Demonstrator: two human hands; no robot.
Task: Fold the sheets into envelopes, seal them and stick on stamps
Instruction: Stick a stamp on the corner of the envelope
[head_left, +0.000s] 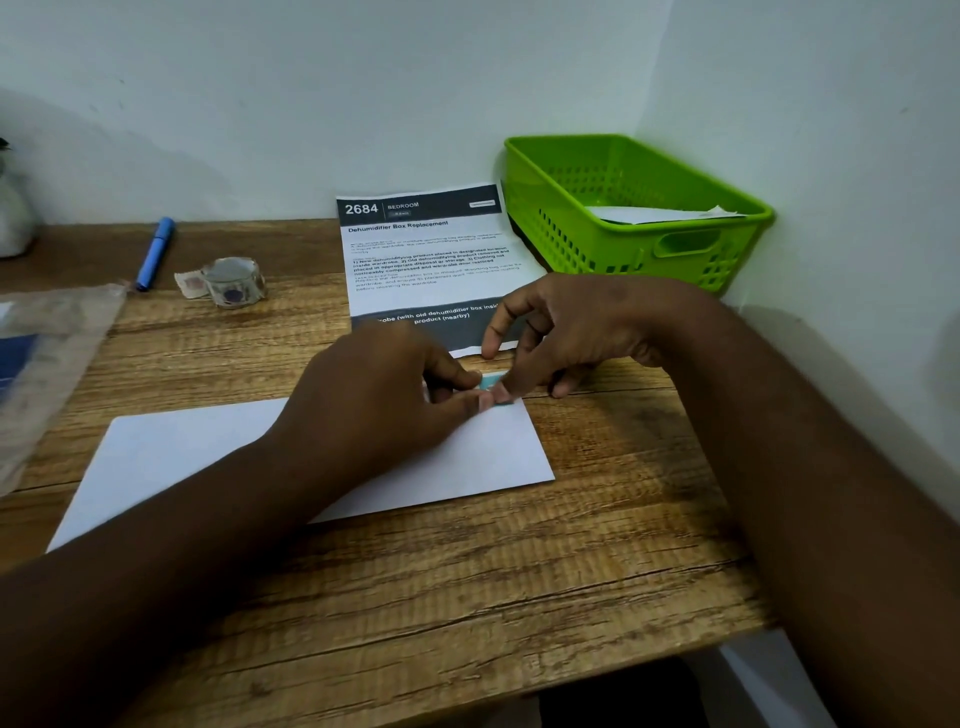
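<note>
Envelope (467, 457) lies flat on the desk (519, 571), so its far right corner takes the stamp (491, 383). Left hand (379, 400) and right hand (566, 332) both pinch that small blue piece, probably to peel or position it; fingers hide the rest.

A green basket (636, 208) holding papers sits in the desk's (467, 571) far right corner, a printed instruction sheet (426, 249) beside it, and a blue pen (156, 253) lies near the far left edge.
</note>
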